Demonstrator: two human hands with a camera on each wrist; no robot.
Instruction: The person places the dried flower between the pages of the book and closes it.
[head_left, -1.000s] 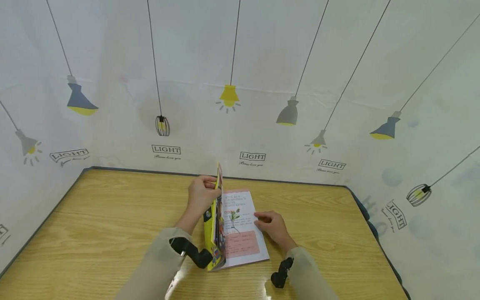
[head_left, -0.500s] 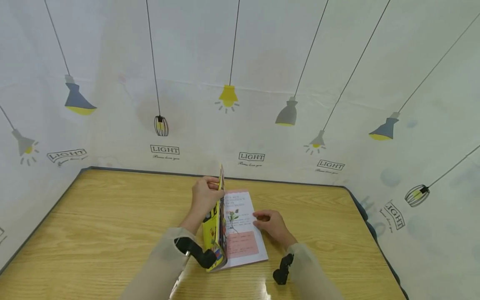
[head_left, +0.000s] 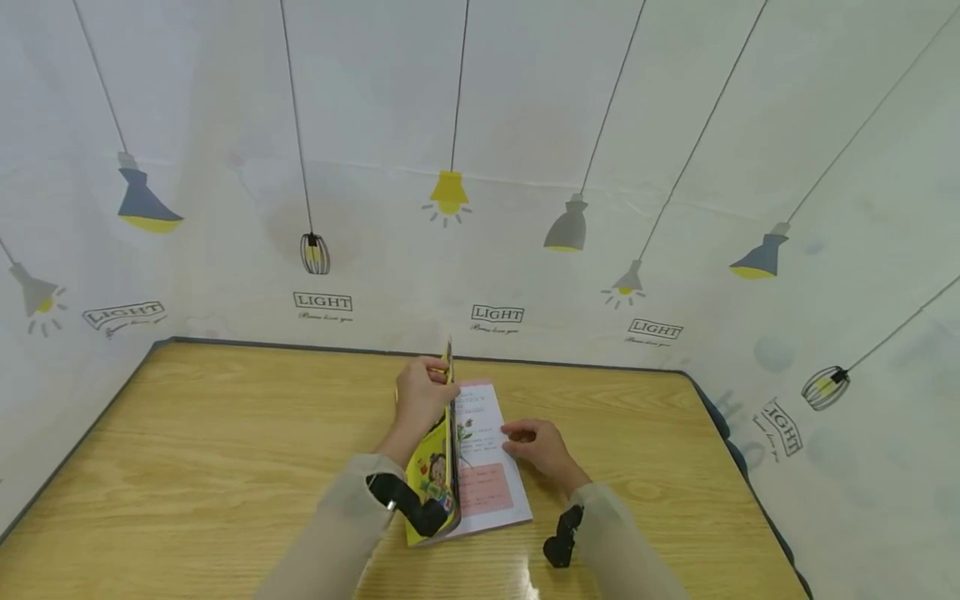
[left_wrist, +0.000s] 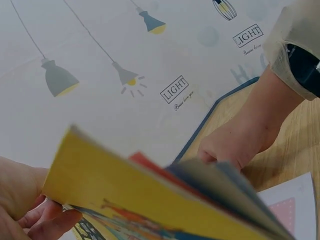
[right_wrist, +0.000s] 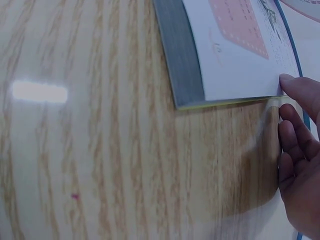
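Note:
A yellow-covered book (head_left: 491,492) lies on the table with its right-hand page facing up, printed with text, a flower and a pink box. Its cover and a bundle of pages stand almost upright at the left. My left hand (head_left: 422,400) grips this raised part near its far edge; in the left wrist view the fingers (left_wrist: 52,222) are at the yellow cover (left_wrist: 120,175). My right hand (head_left: 543,450) is at the flat part's right edge. In the right wrist view its thumb touches the page (right_wrist: 240,65), and the other fingers are curled by the edge.
The wooden table (head_left: 247,442) has a dark edge trim and extends on both sides of the book. Behind it hangs a pale curtain (head_left: 375,167) printed with lamps and the word LIGHT. A black wrist camera (head_left: 408,504) sits close to the book's near left corner.
My left hand has shifted slightly right, swinging the raised cover and pages closer to upright and over more of the right page. The right hand stays at the page's edge.

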